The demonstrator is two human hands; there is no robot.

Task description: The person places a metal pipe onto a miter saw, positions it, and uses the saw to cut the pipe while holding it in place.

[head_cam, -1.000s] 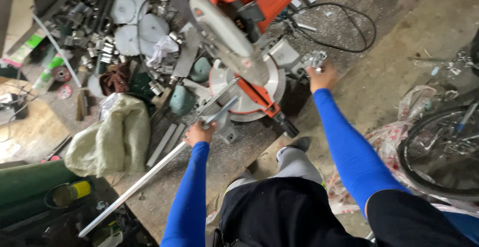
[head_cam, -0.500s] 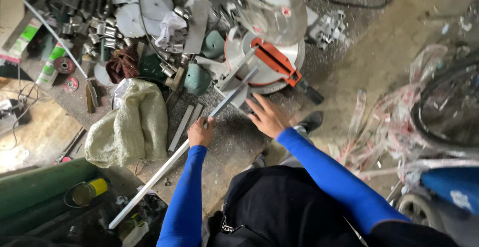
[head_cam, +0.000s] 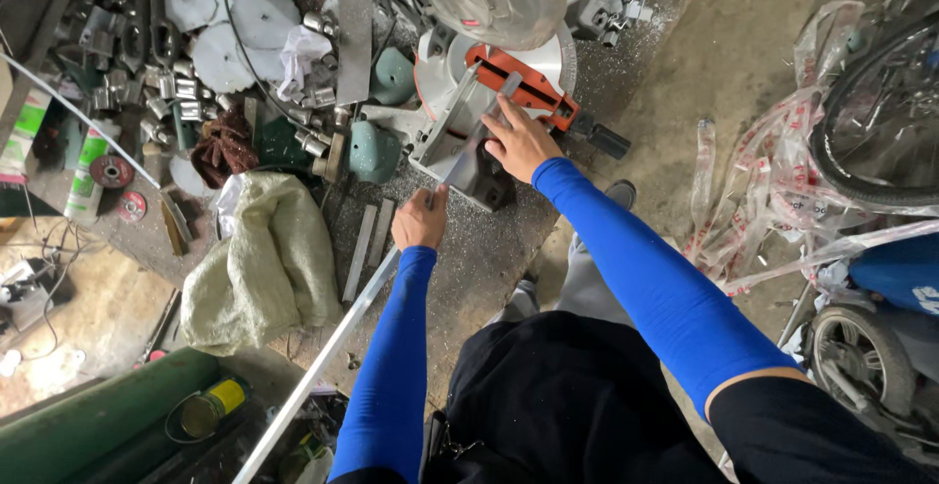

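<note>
A long metal bar [head_cam: 333, 347] runs diagonally from lower left up to the saw [head_cam: 489, 103], its far end on the saw's base. The left hand [head_cam: 421, 220] is clenched around it just short of the saw; the right hand [head_cam: 518, 142], nearer the blade, presses it flat-fingered. A sack [head_cam: 264, 269] slumps left on the floor.

Dusty concrete floor [head_cam: 704, 83] littered with metal scraps [head_cam: 196, 64].

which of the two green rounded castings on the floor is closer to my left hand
The lower green casting, beside the saw base, lies closer to the left hand; the other sits farther up.
</note>
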